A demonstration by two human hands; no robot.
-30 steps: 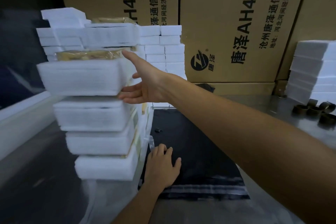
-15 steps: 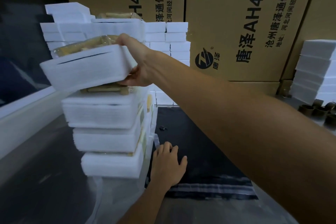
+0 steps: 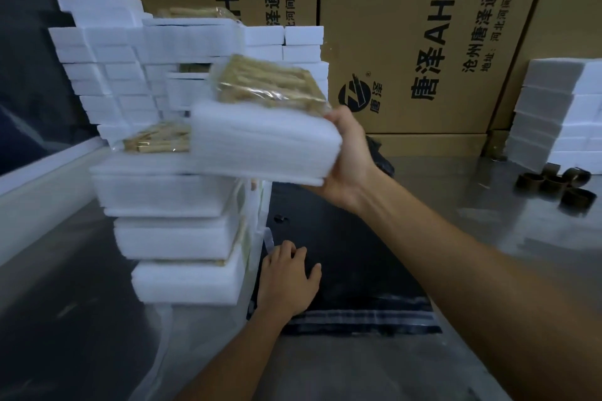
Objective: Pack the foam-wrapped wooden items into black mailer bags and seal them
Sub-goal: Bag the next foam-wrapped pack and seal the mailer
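Observation:
My right hand (image 3: 350,156) grips the right end of a white foam-wrapped item (image 3: 260,140), held in the air above and right of the stack; clear-wrapped wooden pieces (image 3: 270,85) show on its top. The stack of foam-wrapped items (image 3: 176,225) stands on the table at the left, with wooden pieces (image 3: 159,140) exposed on its top one. A black mailer bag (image 3: 351,270) lies flat on the table in the middle, its adhesive strip (image 3: 365,316) toward me. My left hand (image 3: 288,280) rests on the bag's left edge, fingers spread.
White foam blocks (image 3: 110,52) are piled behind the stack, and more (image 3: 560,114) at the right. Large cardboard boxes (image 3: 407,42) form the back wall. Several dark tape cores (image 3: 553,179) lie on the steel table (image 3: 488,221). A clear plastic sheet (image 3: 182,335) lies under the stack.
My right hand closed on the top foam-wrapped item, lifted it off the stack and carried it right toward the bag. My left hand stayed on the bag.

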